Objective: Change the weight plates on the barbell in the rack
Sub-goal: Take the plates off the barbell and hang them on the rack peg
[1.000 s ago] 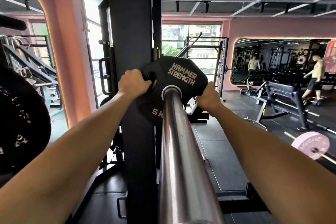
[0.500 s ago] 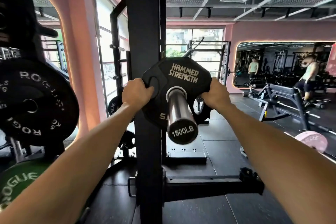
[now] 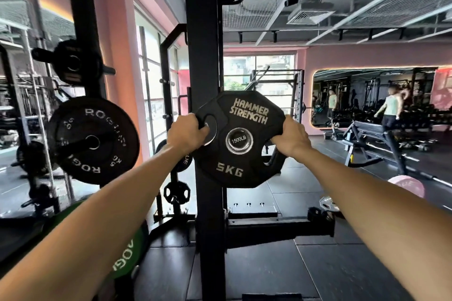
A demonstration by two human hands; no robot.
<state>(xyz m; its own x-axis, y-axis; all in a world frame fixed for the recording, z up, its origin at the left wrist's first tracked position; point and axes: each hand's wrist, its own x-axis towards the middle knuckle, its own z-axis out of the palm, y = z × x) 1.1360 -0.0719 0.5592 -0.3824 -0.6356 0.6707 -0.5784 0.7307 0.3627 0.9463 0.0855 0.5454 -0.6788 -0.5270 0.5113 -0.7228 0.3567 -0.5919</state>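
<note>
A black 5 kg Hammer Strength plate sits at the very end of the barbell sleeve, whose silver cap reads 1500LB inside the plate's hole. My left hand grips the plate's left handle cutout. My right hand grips the plate's right edge at its other cutout. The rest of the barbell is hidden behind the plate. The black rack upright stands just left of the plate.
A black Rogue plate hangs on a storage peg at left, a smaller plate above it, a green Rogue plate below. A small plate hangs low behind the upright. A pink plate and benches lie right.
The plate has slid along the sleeve toward me, from far down the bar to its very end. Both hands kept their grip; my view has shifted to face the sleeve head-on.
</note>
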